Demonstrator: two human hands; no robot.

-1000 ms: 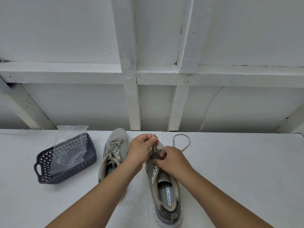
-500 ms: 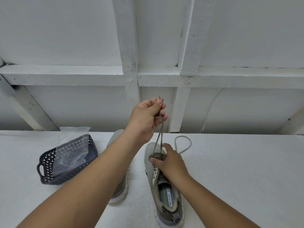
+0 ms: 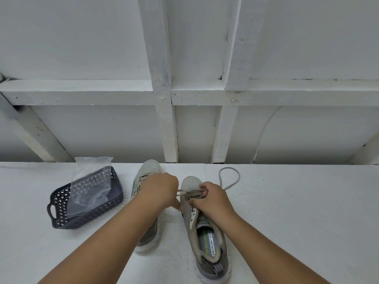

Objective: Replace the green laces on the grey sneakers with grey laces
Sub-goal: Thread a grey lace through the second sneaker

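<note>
Table [image 3: 297, 212]: white, carries everything.
Basket [image 3: 102, 214]: dark, left, holds a clear plastic bag [image 3: 90, 187].
Left sneaker [image 3: 148, 171]: partly hidden by left forearm.
Right sneaker [image 3: 207, 232]: centre, insole showing.
Left hand [image 3: 159, 190]: pinches the grey lace [image 3: 229, 178] near the eyelets.
Right hand [image 3: 212, 198]: grips the lace crossing.

We read "MEMORY FOA" on the insole [image 3: 209, 241] inside the right shoe [image 3: 207, 242], rest hidden
</note>
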